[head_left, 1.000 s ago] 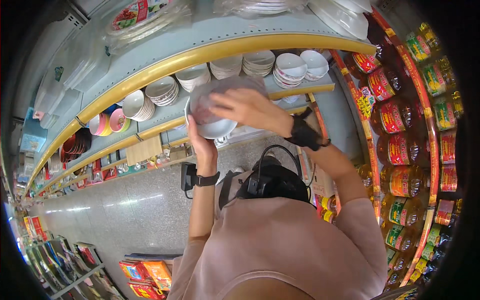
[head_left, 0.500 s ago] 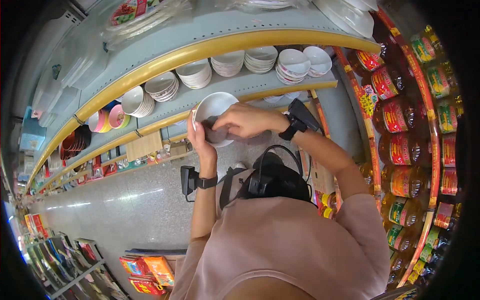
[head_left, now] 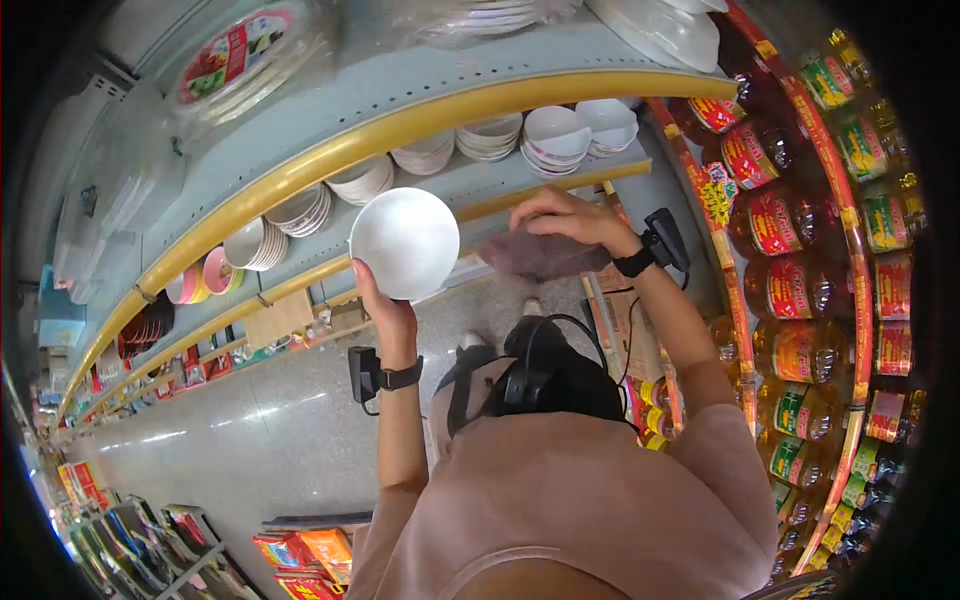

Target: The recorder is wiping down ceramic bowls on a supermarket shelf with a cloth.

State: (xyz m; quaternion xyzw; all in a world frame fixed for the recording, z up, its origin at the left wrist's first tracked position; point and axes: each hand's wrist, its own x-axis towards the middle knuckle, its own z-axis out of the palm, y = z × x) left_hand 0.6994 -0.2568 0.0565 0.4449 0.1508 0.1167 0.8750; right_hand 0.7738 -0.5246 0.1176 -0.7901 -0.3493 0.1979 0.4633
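A white bowl [head_left: 405,243] is held up in front of the shelf, its round face turned toward me. My left hand [head_left: 386,318] grips its lower edge, thumb lying over the rim. To the right of the bowl, apart from it, my right hand [head_left: 568,222] pinches a dark purplish-brown cloth [head_left: 543,256] that hangs below the fingers, partly blurred. Behind the bowl, stacks of white bowls [head_left: 556,138] line the lower shelf [head_left: 500,186].
A yellow-edged upper shelf [head_left: 420,105] with plastic-wrapped plates runs above the bowls. Racks of oil bottles [head_left: 775,222] stand close on the right. Lower left are red and orange packets [head_left: 325,553] and a wire rack [head_left: 150,545]. Pink and yellow bowls [head_left: 222,270] sit farther left.
My right hand has drawn the cloth out of the bowl and moved right. The bowl has shifted slightly left in my left hand, and the view has shifted a little.
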